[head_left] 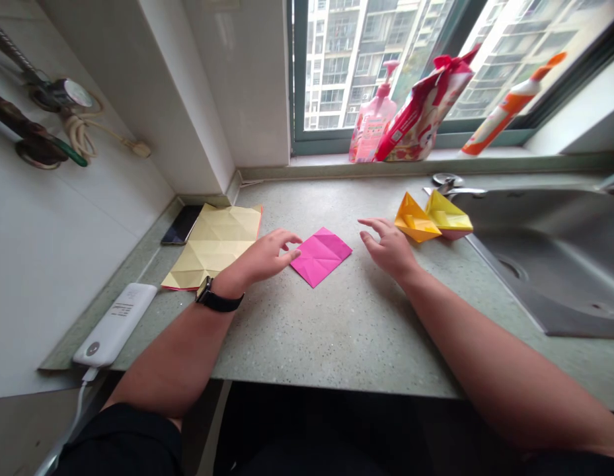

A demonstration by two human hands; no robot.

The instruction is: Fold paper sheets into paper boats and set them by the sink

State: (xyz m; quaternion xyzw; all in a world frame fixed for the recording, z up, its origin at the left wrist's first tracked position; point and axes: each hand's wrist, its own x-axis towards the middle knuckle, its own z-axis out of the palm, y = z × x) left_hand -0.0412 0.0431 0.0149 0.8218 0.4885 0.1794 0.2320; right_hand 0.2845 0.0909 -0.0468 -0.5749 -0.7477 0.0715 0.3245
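I'm watching the pink paper square (320,257) lying flat on the surface (307,337) | left hand (260,258) just left of it, fingers open, empty | right hand (388,250) just right, fingers open, empty | creased yellow sheet (212,248) left, folded paper boats (416,219) right, seemingly set aside to keep it unobstructed

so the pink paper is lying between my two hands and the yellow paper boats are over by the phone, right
Not quite: the yellow paper boats aren't by the phone. The head view shows them beside the sink, just past the right hand. The pink paper does lie between that hand and the left hand.
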